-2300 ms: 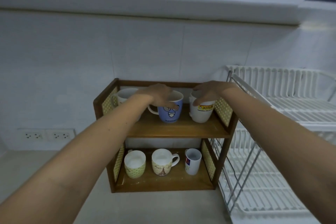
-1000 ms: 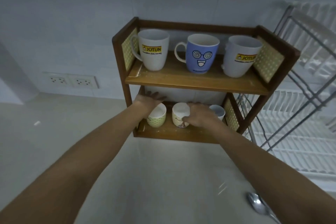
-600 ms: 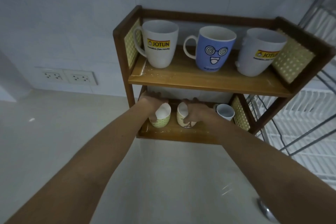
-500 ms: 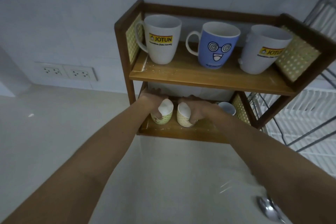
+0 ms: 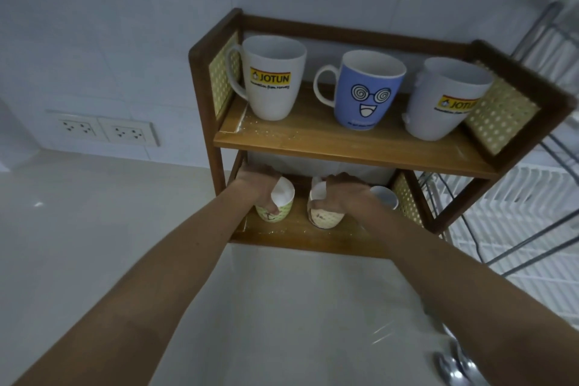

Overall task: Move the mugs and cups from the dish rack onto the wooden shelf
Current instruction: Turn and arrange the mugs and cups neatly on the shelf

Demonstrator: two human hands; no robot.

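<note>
**Both hands on cups on the lower board**

We see the wooden shelf (image 5: pixel 354 147) standing on the pale counter (image 5: pixel 94 244), with the dish rack (image 5: pixel 517 207) at its three o'clock. On the upper board, from nine toward three o'clock, stand a white JOTUN mug (image 5: pixel 272 78), a blue face mug (image 5: pixel 368 91) and a second white JOTUN mug (image 5: pixel 445 100), all upright and apart from one another.

On the lower board our left hand (image 5: pixel 257 188) curls around the green-patterned cup (image 5: pixel 277 208), thumb on its front, the cup tilted toward us. Our right hand (image 5: pixel 341 194) wraps the cream cup (image 5: pixel 322 213) just beside it, also tilted. A white cup (image 5: pixel 385 197) stands at the right hand's three o'clock, partly hidden.

A spoon (image 5: pixel 454 367) lies at five o'clock on the counter. Two wall sockets (image 5: pixel 106 130) sit at nine o'clock.
</note>
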